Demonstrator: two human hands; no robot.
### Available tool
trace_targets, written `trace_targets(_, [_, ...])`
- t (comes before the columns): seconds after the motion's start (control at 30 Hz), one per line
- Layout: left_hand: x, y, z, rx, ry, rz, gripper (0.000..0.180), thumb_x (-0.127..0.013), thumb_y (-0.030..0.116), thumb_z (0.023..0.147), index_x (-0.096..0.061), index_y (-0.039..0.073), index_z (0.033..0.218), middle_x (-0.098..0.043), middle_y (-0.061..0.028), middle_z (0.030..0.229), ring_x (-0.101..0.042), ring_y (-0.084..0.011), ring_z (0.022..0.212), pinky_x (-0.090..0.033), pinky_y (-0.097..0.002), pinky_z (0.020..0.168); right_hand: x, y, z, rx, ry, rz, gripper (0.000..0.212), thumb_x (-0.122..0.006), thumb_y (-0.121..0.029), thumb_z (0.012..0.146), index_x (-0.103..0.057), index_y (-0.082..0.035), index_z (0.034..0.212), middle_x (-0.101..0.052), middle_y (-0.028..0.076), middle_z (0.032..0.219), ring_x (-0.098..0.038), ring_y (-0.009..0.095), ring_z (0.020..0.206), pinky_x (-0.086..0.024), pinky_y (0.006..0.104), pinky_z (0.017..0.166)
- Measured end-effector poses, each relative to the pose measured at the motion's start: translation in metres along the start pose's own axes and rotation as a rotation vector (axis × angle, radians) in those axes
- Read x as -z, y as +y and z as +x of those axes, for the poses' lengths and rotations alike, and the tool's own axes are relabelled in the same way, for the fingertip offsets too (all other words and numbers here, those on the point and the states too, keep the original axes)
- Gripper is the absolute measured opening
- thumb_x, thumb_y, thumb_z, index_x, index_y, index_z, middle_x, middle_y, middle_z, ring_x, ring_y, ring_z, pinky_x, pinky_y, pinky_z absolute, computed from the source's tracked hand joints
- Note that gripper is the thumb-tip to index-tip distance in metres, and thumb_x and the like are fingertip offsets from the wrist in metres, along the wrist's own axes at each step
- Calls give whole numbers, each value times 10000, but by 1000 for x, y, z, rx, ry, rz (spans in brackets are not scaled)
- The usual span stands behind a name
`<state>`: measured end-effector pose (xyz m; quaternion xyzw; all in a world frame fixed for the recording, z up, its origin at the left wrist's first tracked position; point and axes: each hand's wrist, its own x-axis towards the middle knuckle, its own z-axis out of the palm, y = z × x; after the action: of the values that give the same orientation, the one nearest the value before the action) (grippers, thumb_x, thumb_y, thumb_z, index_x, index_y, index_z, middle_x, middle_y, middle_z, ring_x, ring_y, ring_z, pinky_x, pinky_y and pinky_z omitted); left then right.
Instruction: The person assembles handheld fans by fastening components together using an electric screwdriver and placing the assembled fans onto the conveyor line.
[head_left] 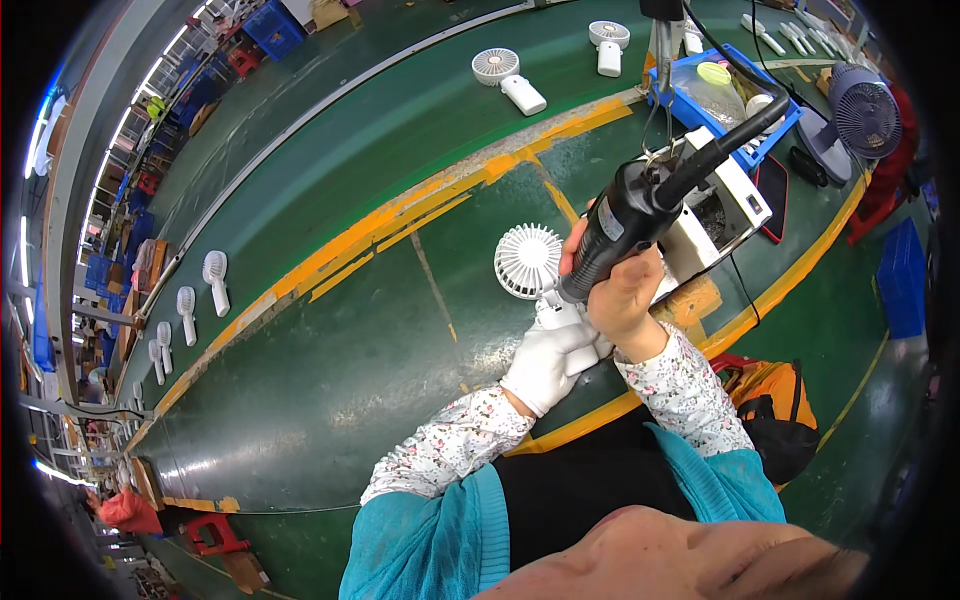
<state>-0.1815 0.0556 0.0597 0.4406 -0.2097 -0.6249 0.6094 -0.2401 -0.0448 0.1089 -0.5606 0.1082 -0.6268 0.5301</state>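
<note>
My left hand [548,362], in a white glove, is closed around the handle of a white handheld fan [528,261] above the green bench. The fan's round slatted head points away from me. My bare right hand [628,290] grips a black electric screwdriver [612,232], which is tilted with its lower end over the fan's handle just below the head. Fingers and tool hide the tip, so I cannot tell whether it touches a screw. A thick black cable runs up from the tool's top.
More white fans lie on the green conveyor, including one fan [508,80] at the far side. Right of the screwdriver stands a white metal box [712,215]. Behind it are a blue bin [730,100] with clear bags and a grey desk fan [862,115]. Yellow tape [440,212] edges the bench.
</note>
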Motion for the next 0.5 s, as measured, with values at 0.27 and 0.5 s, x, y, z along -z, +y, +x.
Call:
trace_targets(0.27, [4,18,-2,316,-93,-400,136,-573,21,831,-563,-17,962,-597,-102,829,-600,-218,725,-498,-332,676,8,-15,9,-238,-263,101,822,-473,-698,770,-403,41,1123,-553,130,764,-537,150,577,-432,246,508])
trace_targets(0.5, [6,14,3,356,-143,-777,141,-540,8,828,-524,23,967,-562,-88,878,-576,-225,796,-482,-345,720,21,-20,29,275,-27,-324,527,-450,-429,926,-478,85,1040,-564,55,684,-550,104,560,-428,220,518])
